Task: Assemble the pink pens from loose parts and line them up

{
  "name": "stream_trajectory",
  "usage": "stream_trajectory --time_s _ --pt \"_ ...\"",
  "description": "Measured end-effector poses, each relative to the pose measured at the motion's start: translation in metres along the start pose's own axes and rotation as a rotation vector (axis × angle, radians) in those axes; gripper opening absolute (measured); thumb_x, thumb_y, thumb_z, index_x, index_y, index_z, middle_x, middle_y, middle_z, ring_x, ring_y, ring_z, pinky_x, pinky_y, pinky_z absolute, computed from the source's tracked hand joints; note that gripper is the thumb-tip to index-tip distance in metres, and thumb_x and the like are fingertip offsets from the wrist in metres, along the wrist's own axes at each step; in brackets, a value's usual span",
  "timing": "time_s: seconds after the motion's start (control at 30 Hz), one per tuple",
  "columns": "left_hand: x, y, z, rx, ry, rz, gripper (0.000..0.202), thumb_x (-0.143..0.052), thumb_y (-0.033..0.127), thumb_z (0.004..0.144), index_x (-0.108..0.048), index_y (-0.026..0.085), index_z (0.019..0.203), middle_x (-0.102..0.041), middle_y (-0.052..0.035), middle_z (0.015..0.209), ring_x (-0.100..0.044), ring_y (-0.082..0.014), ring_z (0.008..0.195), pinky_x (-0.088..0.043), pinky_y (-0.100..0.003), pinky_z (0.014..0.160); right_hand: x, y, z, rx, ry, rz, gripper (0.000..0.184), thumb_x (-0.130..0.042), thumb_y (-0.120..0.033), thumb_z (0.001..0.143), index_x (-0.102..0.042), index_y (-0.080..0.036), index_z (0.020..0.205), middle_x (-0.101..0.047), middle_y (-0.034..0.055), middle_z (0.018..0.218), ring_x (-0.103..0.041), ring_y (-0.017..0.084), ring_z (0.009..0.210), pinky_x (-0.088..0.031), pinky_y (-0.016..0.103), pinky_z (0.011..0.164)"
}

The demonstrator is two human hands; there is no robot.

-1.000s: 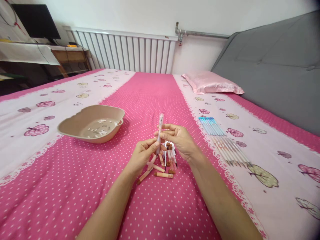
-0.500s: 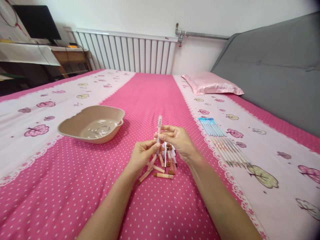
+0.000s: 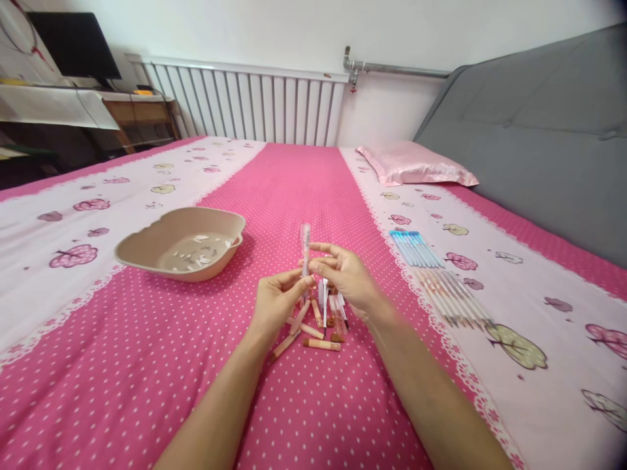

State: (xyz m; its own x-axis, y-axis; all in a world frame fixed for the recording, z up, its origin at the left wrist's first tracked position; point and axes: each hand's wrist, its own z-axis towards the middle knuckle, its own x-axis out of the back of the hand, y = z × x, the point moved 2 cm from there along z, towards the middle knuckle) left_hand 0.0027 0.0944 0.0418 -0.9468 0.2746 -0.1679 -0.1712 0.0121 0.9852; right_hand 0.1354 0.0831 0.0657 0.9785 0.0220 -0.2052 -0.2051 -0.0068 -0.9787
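Both my hands hold one slim pink-and-white pen (image 3: 305,245) upright over the pink dotted bedspread. My left hand (image 3: 277,305) pinches its lower part between thumb and fingers. My right hand (image 3: 349,275) grips it a little higher, fingers curled round the barrel. Right under the hands lies a small heap of pen parts (image 3: 318,323), orange-brown caps and clear barrels. The pen's lower end is hidden by my fingers.
A beige shallow bowl (image 3: 147,251) with small white bits stands to the left. On the right lie a row of blue pens (image 3: 415,248) and a row of pale pens (image 3: 453,297). A pink pillow (image 3: 414,164) and grey headboard (image 3: 539,130) are behind.
The pen has shifted slightly left and stands more upright. Both hands stay closed on it, nearly in place.
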Motion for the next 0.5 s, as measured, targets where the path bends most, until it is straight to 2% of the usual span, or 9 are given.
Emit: stream_trajectory --time_s 0.1,0.17,0.3,0.5 --pt "0.005 -0.002 0.003 -0.032 0.128 -0.031 0.034 -0.076 0.028 0.063 -0.072 0.014 0.094 -0.073 -0.0062 0.08 -0.062 -0.0115 0.061 -0.048 -0.02 0.058 0.003 0.002 0.001 0.024 0.004 -0.091 0.04 -0.065 -0.016 0.076 -0.053 -0.02 0.113 -0.065 0.0076 0.112 -0.064 0.015 0.093 -0.053 0.031 0.083" --pt "0.008 -0.003 0.004 -0.069 0.199 -0.036 0.031 -0.076 0.029 0.063 -0.072 0.013 0.09 -0.072 -0.0058 0.079 -0.061 -0.01 0.06 -0.048 -0.019 0.058 0.003 0.004 0.001 0.006 -0.007 -0.166 0.041 -0.069 -0.015 0.072 -0.053 -0.018 0.111 -0.063 0.0087 0.113 -0.063 0.016 0.098 -0.05 0.034 0.089" --pt "0.012 -0.005 0.005 -0.092 0.288 -0.05 0.029 -0.079 0.028 0.058 -0.068 0.011 0.08 -0.069 -0.0029 0.07 -0.061 -0.011 0.06 -0.048 -0.02 0.057 -0.003 0.013 0.0 -0.093 -0.111 -0.243 0.038 -0.071 -0.012 0.069 -0.053 -0.017 0.102 -0.066 0.007 0.096 -0.065 0.017 0.087 -0.054 0.036 0.081" --pt "0.012 -0.005 0.004 -0.095 0.336 -0.047 0.031 -0.081 0.029 0.052 -0.063 0.012 0.072 -0.064 -0.0002 0.065 -0.059 -0.0104 0.057 -0.046 -0.02 0.054 -0.017 0.034 0.0 -0.07 -0.105 -0.279 0.031 -0.071 -0.021 0.07 -0.05 -0.019 0.093 -0.065 0.0014 0.082 -0.065 0.016 0.074 -0.055 0.031 0.067"
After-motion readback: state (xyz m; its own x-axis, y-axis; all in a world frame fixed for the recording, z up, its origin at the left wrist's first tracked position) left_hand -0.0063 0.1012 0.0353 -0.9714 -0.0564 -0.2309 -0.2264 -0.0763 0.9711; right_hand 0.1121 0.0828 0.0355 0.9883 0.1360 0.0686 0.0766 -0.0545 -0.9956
